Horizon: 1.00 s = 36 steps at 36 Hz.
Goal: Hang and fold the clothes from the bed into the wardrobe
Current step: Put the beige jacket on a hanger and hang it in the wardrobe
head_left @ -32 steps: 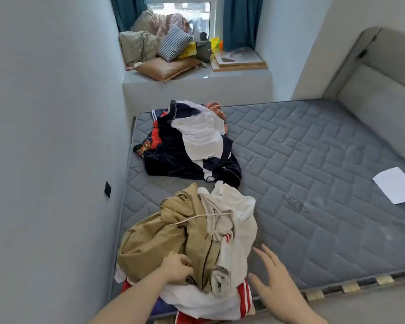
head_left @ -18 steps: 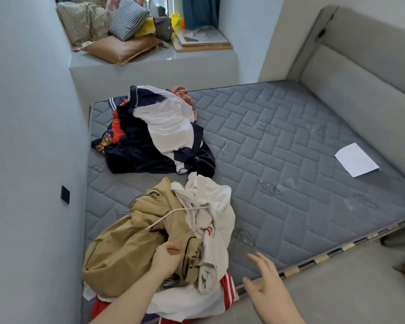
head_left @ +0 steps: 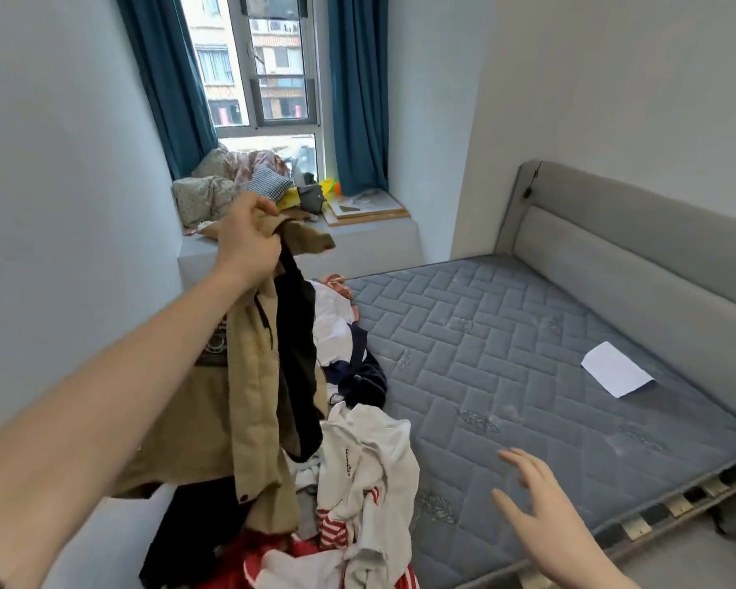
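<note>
My left hand (head_left: 247,244) grips a tan jacket (head_left: 251,401) by its collar and holds it up above the bed, so it hangs down with its dark lining showing. Under it lies a near pile of white and red-striped clothes (head_left: 358,495) at the mattress's front left corner. A second pile of navy and white clothes (head_left: 345,346) sits farther back, partly hidden by the jacket. My right hand (head_left: 540,512) hovers with spread fingers over the mattress's (head_left: 506,376) front edge, holding nothing. No wardrobe is in view.
A white sheet of paper (head_left: 615,368) lies on the mattress near the grey padded headboard (head_left: 638,265). The window ledge (head_left: 358,235) behind the bed holds cushions, a bag and boards. A wall runs close along the left side.
My left hand has lifted the tan jacket off the near pile, from mattress level to high in the air. The view has tilted up toward the window. My right hand stays near the front edge.
</note>
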Each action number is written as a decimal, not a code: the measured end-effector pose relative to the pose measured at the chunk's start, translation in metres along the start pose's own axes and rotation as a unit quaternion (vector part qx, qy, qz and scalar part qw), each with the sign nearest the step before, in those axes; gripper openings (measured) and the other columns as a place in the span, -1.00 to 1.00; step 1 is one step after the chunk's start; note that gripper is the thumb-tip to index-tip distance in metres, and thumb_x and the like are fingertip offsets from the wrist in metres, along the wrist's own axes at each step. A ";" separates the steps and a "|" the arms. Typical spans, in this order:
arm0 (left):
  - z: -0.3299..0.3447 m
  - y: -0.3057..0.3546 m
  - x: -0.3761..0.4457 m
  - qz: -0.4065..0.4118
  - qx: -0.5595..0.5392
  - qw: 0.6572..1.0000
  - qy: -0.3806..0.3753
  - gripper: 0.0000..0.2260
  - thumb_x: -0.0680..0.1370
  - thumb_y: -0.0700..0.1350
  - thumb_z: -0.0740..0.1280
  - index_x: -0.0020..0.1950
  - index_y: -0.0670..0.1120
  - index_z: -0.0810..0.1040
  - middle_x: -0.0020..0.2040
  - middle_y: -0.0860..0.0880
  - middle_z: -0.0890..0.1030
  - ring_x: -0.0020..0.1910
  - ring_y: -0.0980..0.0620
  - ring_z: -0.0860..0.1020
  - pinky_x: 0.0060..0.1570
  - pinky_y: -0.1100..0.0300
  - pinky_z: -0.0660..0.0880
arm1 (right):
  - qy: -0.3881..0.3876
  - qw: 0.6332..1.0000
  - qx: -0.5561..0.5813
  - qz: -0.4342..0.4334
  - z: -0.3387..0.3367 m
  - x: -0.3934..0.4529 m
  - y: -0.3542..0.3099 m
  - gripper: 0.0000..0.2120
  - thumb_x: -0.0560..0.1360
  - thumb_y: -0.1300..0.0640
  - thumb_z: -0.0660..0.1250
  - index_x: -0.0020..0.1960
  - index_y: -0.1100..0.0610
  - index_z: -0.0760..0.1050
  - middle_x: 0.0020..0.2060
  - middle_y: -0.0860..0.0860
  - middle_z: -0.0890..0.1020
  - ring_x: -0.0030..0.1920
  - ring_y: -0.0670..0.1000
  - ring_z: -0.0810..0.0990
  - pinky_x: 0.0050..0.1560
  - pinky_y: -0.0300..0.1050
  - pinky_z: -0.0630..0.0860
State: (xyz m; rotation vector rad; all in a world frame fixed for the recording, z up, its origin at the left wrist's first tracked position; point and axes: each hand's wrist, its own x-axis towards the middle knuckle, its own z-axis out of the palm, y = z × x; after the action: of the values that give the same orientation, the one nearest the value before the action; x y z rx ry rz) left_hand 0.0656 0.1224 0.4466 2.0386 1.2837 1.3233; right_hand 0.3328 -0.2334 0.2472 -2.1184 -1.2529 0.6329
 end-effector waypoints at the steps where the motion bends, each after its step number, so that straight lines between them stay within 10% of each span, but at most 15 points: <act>1: -0.007 0.031 0.007 0.030 -0.006 1.000 0.004 -0.73 0.46 -0.34 0.35 0.02 -0.01 0.48 0.07 0.01 0.53 0.05 0.08 0.48 -0.10 0.48 0.33 | 0.009 1.000 0.004 -0.008 -0.012 -0.005 -0.001 -0.57 0.57 0.10 0.40 0.33 -0.21 0.33 0.43 -0.15 0.32 0.32 -0.05 0.46 0.33 0.01 0.42; 17: -0.020 0.442 -0.055 0.402 -0.109 0.909 -0.032 -0.76 0.45 -0.28 0.37 0.01 0.01 0.51 0.03 0.03 0.55 0.03 0.11 0.49 0.02 0.41 0.44 | 0.236 0.963 0.077 -0.106 -0.258 -0.116 -0.003 -0.55 0.58 -0.06 0.37 0.39 -0.26 0.29 0.37 -0.29 0.38 0.31 -0.19 0.46 0.28 -0.09 0.48; 25: 0.049 0.544 -0.131 0.449 -0.161 0.869 -0.129 -0.79 0.46 -0.18 0.43 -0.01 0.10 0.57 -0.05 0.14 0.60 -0.04 0.13 0.56 0.01 0.17 0.54 | 0.362 0.919 0.107 -0.110 -0.360 -0.193 0.021 -0.49 0.53 -0.16 0.41 0.40 -0.29 0.29 0.34 -0.37 0.39 0.21 -0.36 0.48 -0.07 -0.60 0.39; 30: 0.121 0.585 -0.183 0.440 -0.191 0.847 -0.228 -0.77 0.45 -0.17 0.45 -0.09 0.17 0.58 -0.12 0.20 0.60 -0.15 0.32 0.54 -0.19 0.39 0.46 | 0.406 0.905 0.103 -0.070 -0.396 -0.241 0.064 -0.28 0.36 -0.38 0.42 0.45 -0.29 0.27 0.36 -0.41 0.36 0.26 -0.31 0.48 -0.01 -0.45 0.49; 36: 0.219 0.628 -0.251 0.471 -0.180 0.773 -0.384 -0.78 0.43 -0.12 0.49 -0.11 0.22 0.58 -0.17 0.22 0.63 -0.13 0.19 0.59 -0.10 0.16 0.52 | 0.433 0.897 0.091 -0.001 -0.429 -0.291 0.126 -0.10 0.25 -0.47 0.47 0.50 -0.34 0.20 0.33 -0.51 0.34 0.30 -0.37 0.40 0.18 -0.31 0.46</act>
State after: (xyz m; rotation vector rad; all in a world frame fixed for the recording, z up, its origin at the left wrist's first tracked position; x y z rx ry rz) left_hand 0.5239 -0.3752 0.6645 2.5356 -0.4071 0.7138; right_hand 0.5622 -0.6461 0.4942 -1.8761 -0.6496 -0.2122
